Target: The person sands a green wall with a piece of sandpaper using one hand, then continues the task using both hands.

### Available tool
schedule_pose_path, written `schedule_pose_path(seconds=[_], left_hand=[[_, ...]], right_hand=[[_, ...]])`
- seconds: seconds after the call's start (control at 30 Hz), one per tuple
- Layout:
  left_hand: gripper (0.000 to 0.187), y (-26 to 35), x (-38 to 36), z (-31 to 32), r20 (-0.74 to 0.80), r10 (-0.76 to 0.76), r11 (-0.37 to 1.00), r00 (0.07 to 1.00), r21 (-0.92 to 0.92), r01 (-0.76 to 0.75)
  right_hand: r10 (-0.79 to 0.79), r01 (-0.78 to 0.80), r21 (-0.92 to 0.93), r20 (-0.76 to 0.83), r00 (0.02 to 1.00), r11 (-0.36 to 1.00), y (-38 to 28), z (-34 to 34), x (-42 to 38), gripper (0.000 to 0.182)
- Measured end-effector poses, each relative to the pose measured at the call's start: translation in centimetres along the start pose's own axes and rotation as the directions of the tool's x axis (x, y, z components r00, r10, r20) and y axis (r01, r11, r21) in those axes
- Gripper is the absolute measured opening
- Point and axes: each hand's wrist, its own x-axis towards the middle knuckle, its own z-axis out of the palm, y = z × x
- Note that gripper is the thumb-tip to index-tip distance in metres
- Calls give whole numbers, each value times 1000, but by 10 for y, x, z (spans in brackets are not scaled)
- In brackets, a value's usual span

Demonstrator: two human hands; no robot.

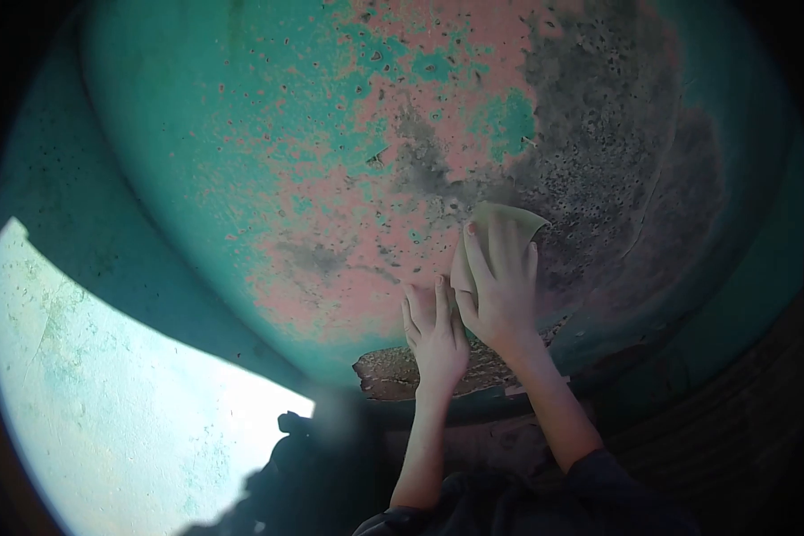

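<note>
My right hand [504,295] presses a pale, stiff-edged sandpaper sheet [516,217] against a curved painted surface [322,205]. Its fingers lie stretched over the sheet, and one pointed corner sticks out at the upper right. Just left and lower, my left hand [438,339] rests on the same surface with its fingers extended and apart, holding nothing that I can see. Around both hands the turquoise paint is worn through to pink patches, and a rough dark grey area [598,134] spreads to the right.
A ragged brown, bare patch [389,371] runs along the lower edge of the surface behind my wrists. At the lower left is a brightly lit pale wall or floor area [125,384], with a dark shadow [304,482] across it. Dark ridged material [724,429] lies at the lower right.
</note>
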Motion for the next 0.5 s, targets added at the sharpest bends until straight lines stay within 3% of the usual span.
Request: schedule_pose_path(seconds=[0.17, 0.37, 0.5], left_hand=[[59, 0, -2, 7, -25, -10, 1000, 1000, -14, 10], [60, -6, -3, 6, 37, -5, 1000, 999, 20, 4], [61, 1, -1, 5, 65, -39, 999, 997, 11, 38]], right_hand=[[-93, 94, -21, 34, 995, 995, -9, -15, 35, 73], [-57, 58, -70, 16, 998, 996, -5, 13, 7, 76], [-83, 83, -44, 8, 997, 996, -15, -14, 43, 76]])
